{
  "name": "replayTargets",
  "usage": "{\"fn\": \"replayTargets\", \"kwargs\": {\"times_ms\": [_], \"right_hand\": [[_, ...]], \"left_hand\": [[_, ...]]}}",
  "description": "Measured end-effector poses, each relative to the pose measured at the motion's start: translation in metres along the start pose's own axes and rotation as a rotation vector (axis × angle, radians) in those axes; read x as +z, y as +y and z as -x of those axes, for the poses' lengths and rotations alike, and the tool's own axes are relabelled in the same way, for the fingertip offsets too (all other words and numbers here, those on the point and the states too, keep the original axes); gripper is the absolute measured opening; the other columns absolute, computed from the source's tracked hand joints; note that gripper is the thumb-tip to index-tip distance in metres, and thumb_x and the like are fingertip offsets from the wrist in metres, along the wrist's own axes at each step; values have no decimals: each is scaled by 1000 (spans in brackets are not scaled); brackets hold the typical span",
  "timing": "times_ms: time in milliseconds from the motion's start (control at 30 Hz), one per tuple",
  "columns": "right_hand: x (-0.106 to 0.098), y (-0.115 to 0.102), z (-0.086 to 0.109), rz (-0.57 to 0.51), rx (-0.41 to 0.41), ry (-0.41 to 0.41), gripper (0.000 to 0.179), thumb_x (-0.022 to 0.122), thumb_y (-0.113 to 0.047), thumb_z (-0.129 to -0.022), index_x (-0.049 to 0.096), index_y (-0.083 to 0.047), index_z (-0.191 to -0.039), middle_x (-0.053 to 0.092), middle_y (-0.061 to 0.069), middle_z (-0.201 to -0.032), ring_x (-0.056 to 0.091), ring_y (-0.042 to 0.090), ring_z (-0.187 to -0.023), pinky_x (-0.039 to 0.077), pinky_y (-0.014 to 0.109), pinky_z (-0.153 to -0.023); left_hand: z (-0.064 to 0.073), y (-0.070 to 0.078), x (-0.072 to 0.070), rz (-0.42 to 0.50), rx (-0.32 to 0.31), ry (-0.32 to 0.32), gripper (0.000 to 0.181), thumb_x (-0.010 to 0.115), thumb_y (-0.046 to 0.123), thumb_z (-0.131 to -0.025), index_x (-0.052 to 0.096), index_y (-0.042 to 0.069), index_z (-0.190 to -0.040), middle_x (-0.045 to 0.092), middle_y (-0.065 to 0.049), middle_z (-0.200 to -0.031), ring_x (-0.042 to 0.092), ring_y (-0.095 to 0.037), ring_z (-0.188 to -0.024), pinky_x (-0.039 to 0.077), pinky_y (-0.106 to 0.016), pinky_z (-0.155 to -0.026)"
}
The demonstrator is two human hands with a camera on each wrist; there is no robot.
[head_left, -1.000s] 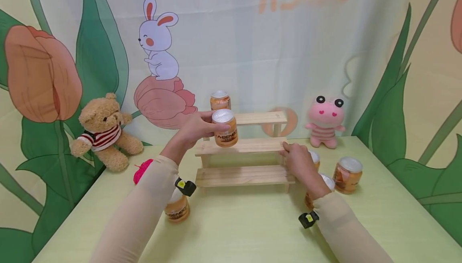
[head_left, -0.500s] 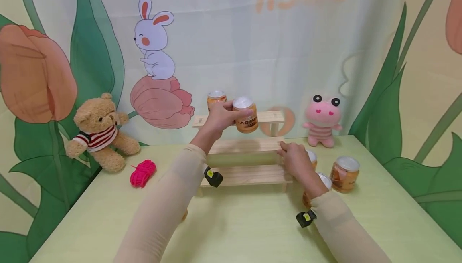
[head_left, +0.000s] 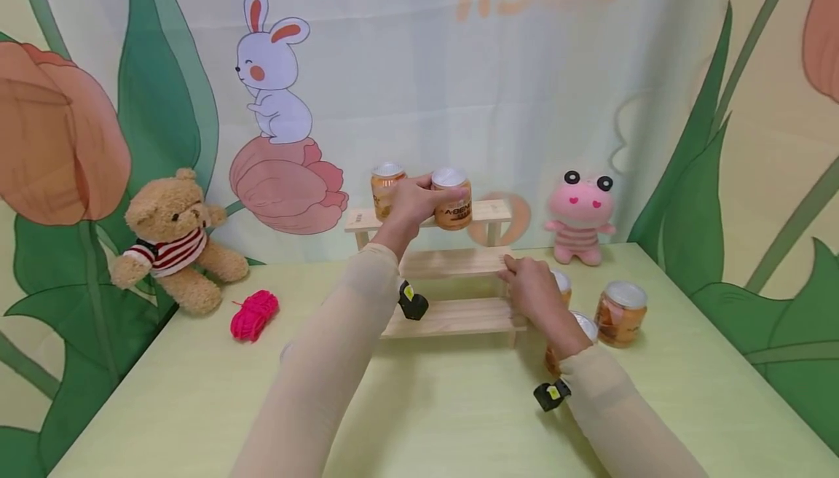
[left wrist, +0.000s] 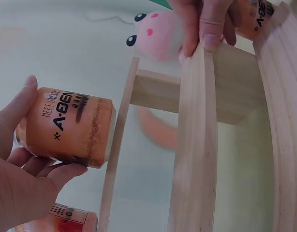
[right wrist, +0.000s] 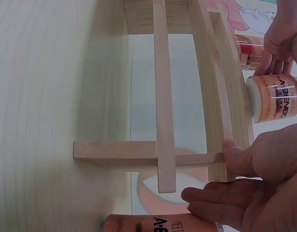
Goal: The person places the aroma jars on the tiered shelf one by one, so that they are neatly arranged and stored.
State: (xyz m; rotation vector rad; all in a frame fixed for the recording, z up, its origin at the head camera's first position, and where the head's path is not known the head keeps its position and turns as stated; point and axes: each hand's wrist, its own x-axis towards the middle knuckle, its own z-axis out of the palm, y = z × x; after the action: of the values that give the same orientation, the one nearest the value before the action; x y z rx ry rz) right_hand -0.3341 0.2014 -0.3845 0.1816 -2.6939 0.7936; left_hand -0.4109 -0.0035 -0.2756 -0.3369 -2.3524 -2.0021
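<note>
My left hand [head_left: 414, 201] grips an orange can [head_left: 452, 210] with a silver lid and holds it upright at the top board of a three-step wooden shelf [head_left: 452, 261]. In the left wrist view, the can's base is right at the top board [left wrist: 120, 121]; whether it touches, I cannot tell. Left of it, a second can [head_left: 385, 190] stands on the same board, partly behind my hand. My right hand [head_left: 534, 288] pinches the right end of the middle board, its thumb [right wrist: 238, 157] on the edge.
Several more cans stand on the table right of the shelf, including one can [head_left: 621, 314] farther out. Another can is mostly hidden behind my left forearm. A pink yarn ball [head_left: 254, 315] and teddy bear [head_left: 177, 241] are at left; a pink plush toy [head_left: 580, 219] sits back right.
My left hand has carried the can right and up from before the middle board to the top board, beside the standing can. My right hand has stayed on the shelf.
</note>
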Motion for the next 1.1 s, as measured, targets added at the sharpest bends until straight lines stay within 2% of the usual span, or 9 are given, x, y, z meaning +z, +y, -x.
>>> {"fn": "replayTargets", "kwargs": {"times_ms": [100, 233, 367, 500, 633, 900, 1100], "right_hand": [[0, -1, 0, 3, -5, 1, 38, 60, -15, -101, 60, 3, -135, 64, 26, -122, 67, 35, -83, 53, 48, -63], [0, -1, 1, 15, -19, 4, 38, 60, -16, -102, 60, 5, -134, 64, 28, -120, 68, 42, -91, 55, 54, -71], [0, -1, 3, 21, -27, 7, 39, 60, -16, -101, 59, 5, -134, 63, 29, -121, 67, 45, -95, 55, 56, -74], [0, 0, 3, 21, -26, 6, 39, 60, -16, -102, 59, 6, -134, 64, 28, -121, 67, 44, -93, 55, 55, -71], [-2, -1, 2, 10, -4, -2, 38, 59, -15, -102, 59, 4, -134, 64, 26, -122, 67, 37, -85, 54, 48, -64], [-4, 0, 0, 12, 11, -1, 37, 57, -13, -102, 58, 3, -135, 65, 25, -122, 63, 32, -79, 52, 45, -63], [-2, 1, 0, -6, 21, -11, 37, 57, -14, -102, 58, 3, -135, 64, 24, -124, 67, 37, -91, 55, 50, -70]], "left_hand": [[-4, -3, 6, 3, 10, 42, 62, 91, 29, -75, 69, 13, -130, 69, -1, -124, 59, -20, -120, 49, -36, -99], [-8, -8, 13, 26, 26, 112, 67, 92, 30, -73, 67, 13, -133, 66, -2, -130, 56, -20, -125, 48, -35, -101], [-11, -12, 18, 68, 36, 148, 65, 92, 30, -74, 68, 13, -131, 67, -2, -129, 56, -20, -124, 48, -36, -102], [-16, -14, 20, 85, 47, 153, 62, 90, 30, -75, 68, 16, -132, 70, -1, -123, 59, -19, -121, 47, -37, -102], [-20, -14, 23, 94, 64, 135, 60, 89, 31, -77, 69, 19, -132, 71, 2, -121, 59, -17, -121, 47, -36, -102], [-27, -14, 33, 108, 72, 135, 59, 86, 30, -82, 65, 17, -135, 70, 1, -123, 59, -16, -120, 47, -34, -102], [-28, -15, 38, 99, 55, 166, 62, 83, 30, -84, 61, 17, -140, 67, -1, -129, 59, -15, -120, 46, -31, -103]]}}
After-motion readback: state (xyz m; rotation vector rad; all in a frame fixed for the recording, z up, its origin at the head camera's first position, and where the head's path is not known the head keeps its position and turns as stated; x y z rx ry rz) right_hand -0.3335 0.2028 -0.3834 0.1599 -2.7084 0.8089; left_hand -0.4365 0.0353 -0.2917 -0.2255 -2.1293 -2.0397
